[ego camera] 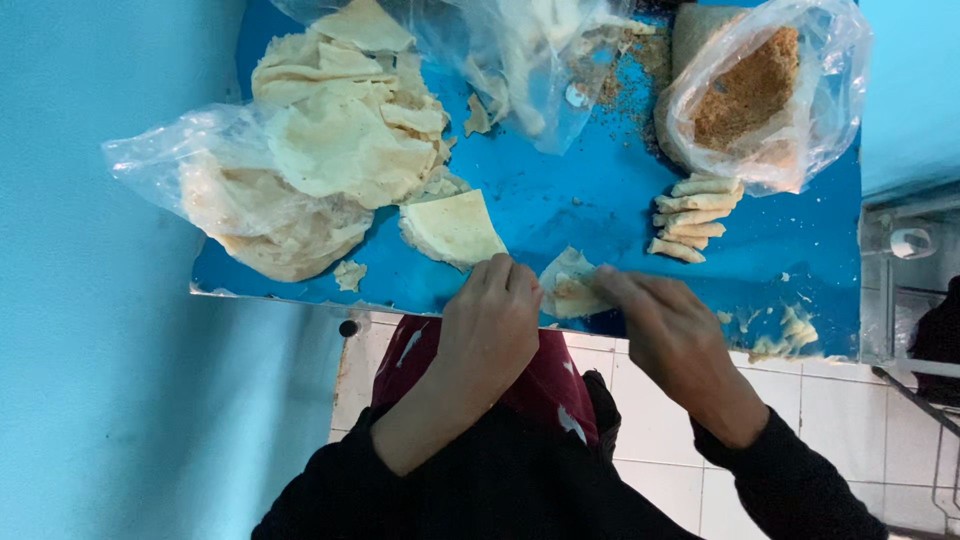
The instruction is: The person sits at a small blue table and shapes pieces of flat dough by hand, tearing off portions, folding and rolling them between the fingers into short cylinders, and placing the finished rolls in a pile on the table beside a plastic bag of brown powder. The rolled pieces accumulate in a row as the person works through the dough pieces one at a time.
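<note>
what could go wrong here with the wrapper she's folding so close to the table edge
The wrapper sits right at the edge of the blue table, pinched between the left hand and right hand, so filling may drop to the floor. The thin sheet might also tear. The open crumb bag leans and could spill further.

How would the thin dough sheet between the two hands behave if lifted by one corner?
The dough sheet would probably flop and fold: it already creases between the left hand and right hand. It looks light, and may tear, like the ragged sheets piled nearby.
</note>
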Available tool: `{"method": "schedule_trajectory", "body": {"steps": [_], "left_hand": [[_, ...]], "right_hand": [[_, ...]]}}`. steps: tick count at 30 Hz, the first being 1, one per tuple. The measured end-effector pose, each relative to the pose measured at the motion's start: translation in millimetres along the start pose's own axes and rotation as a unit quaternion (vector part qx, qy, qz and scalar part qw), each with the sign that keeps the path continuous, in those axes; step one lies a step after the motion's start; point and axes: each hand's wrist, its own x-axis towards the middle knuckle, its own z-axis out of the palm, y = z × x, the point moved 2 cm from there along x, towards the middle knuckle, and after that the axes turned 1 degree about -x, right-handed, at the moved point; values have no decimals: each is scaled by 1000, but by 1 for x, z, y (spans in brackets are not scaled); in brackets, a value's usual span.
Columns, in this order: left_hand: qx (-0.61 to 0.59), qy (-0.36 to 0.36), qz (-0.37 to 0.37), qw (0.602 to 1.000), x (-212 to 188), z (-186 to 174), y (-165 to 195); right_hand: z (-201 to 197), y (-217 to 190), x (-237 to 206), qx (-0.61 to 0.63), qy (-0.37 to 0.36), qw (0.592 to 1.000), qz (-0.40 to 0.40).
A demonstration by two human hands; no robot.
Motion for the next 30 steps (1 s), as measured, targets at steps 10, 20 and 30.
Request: {"method": "schedule_trajectory", "body": {"steps": [10,20,30], "left_hand": [[-146,4,-19,989,-3,-5,11],[-246,-9,11,969,-14,-11,11],[-30,-22,186,982,-4,9,-2]], "right_hand": [[-7,-10,10,67,-36,988,137],[-14,-16,19,198,-46,969,141],[-12,-18,13,150,-100,970,161]]}}
